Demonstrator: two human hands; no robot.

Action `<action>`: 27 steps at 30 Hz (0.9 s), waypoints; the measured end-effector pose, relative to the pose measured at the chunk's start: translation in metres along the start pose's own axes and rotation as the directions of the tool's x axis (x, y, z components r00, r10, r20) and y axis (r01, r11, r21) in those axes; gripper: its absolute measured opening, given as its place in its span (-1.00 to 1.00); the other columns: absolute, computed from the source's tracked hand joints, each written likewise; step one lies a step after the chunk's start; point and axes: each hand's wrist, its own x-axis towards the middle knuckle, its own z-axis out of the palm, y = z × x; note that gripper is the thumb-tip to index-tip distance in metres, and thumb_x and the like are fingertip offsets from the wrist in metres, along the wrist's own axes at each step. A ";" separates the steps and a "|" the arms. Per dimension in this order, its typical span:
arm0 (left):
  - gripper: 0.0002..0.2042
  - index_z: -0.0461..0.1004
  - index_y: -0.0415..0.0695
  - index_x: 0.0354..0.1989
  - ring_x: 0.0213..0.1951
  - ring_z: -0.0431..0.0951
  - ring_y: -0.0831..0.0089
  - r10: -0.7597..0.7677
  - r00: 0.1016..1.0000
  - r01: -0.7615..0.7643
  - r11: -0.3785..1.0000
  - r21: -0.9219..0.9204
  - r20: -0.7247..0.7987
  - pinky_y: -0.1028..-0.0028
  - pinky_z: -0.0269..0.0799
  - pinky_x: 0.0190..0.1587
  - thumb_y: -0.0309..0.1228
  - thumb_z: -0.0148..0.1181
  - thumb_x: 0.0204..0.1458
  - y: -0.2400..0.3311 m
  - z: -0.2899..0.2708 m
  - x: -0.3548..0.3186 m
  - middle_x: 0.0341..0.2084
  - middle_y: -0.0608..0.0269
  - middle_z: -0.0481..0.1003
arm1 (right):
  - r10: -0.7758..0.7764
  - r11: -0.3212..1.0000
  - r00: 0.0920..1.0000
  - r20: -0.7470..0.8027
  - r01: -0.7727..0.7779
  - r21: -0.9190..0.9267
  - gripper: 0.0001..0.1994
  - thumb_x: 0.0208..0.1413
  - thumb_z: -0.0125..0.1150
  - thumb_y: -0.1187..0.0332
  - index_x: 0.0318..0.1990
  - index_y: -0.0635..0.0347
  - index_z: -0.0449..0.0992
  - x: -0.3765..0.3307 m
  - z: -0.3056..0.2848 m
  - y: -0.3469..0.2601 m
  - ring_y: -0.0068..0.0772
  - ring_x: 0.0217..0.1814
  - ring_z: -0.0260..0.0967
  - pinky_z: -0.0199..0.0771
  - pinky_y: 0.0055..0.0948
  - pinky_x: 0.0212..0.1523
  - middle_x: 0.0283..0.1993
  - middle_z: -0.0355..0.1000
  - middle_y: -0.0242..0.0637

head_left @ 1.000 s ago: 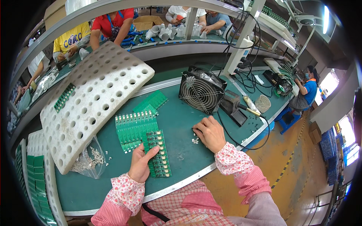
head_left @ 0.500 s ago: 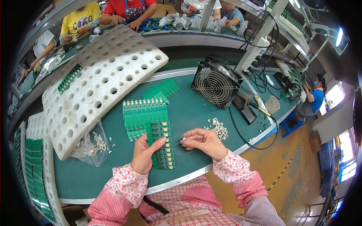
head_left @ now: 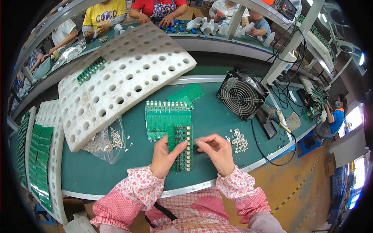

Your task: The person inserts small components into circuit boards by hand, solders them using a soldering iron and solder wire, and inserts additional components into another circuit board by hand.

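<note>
My left hand (head_left: 162,158) grips a green circuit board panel (head_left: 183,162), thumb across its face and the panel upright over the table. Down its right side runs a row of small whitish connectors. My right hand (head_left: 220,153) is pinched close beside the panel's right edge. A small white connector is between its fingertips, mostly hidden by them. Just beyond the panel lies a stack of green circuit boards (head_left: 167,118), the nearer ones fitted with a row of white parts. Loose white connectors (head_left: 238,141) are heaped to the right of my right hand.
A large white foam slab with holes (head_left: 128,91) leans over the left side, above a clear bag (head_left: 108,149) of connectors. A black fan (head_left: 240,98) stands at back right, beside a soldering iron (head_left: 284,126) and its cable. Co-workers sit across the bench.
My right hand has come in from the right, bringing its connector up to the panel's edge. The left hand still holds the panel. The whole view has shifted, so the scene sits farther right.
</note>
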 end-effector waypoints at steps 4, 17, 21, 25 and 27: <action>-0.78 0.44 -0.25 -0.13 -0.24 0.48 0.62 0.027 1.000 -0.027 1.000 0.007 -0.004 0.57 0.40 -0.16 -0.52 0.20 0.03 0.004 0.003 0.003 -0.26 0.28 0.52 | -0.045 0.995 0.995 -0.086 0.053 0.089 -0.86 0.08 0.21 0.46 -0.24 0.31 0.44 0.010 0.012 -0.006 -0.52 -0.24 0.45 0.46 -0.55 -0.21 -0.27 0.48 -0.26; -0.72 0.39 -0.25 -0.07 -0.21 0.47 0.60 0.046 0.998 -0.048 0.997 0.055 0.031 0.55 0.40 -0.14 -0.54 0.19 0.02 0.007 0.003 -0.004 -0.22 0.28 0.50 | 0.069 0.950 0.995 -0.067 -0.045 0.308 -0.84 0.11 0.20 0.36 -0.23 0.27 0.47 0.024 0.025 0.004 -0.67 -0.27 0.37 0.36 -0.64 -0.22 -0.29 0.46 -0.40; -0.78 0.45 -0.25 -0.15 -0.27 0.48 0.63 0.084 0.996 -0.082 0.988 0.128 -0.008 0.56 0.42 -0.21 -0.50 0.22 0.02 0.011 0.003 -0.003 -0.29 0.30 0.53 | 0.070 0.944 0.996 -0.052 -0.049 0.325 -0.85 0.11 0.20 0.37 -0.26 0.27 0.46 0.021 0.030 0.008 -0.67 -0.28 0.36 0.36 -0.64 -0.22 -0.31 0.45 -0.40; -0.78 0.45 -0.25 -0.17 -0.31 0.49 0.64 0.135 0.990 -0.122 0.965 0.231 -0.041 0.57 0.42 -0.25 -0.48 0.23 0.01 0.014 0.006 -0.004 -0.33 0.30 0.54 | 0.040 0.946 0.996 -0.082 -0.012 0.324 -0.86 0.12 0.18 0.37 -0.28 0.27 0.43 0.017 0.036 0.008 -0.67 -0.31 0.33 0.33 -0.65 -0.23 -0.31 0.44 -0.38; -0.78 0.45 -0.25 -0.17 -0.32 0.49 0.64 0.160 0.987 -0.146 0.953 0.267 -0.032 0.57 0.42 -0.25 -0.48 0.24 0.01 0.015 0.007 -0.005 -0.34 0.29 0.54 | 0.019 0.954 0.992 -0.124 0.019 0.298 -0.86 0.13 0.16 0.37 -0.29 0.27 0.41 0.015 0.037 0.009 -0.67 -0.32 0.31 0.32 -0.66 -0.23 -0.33 0.43 -0.38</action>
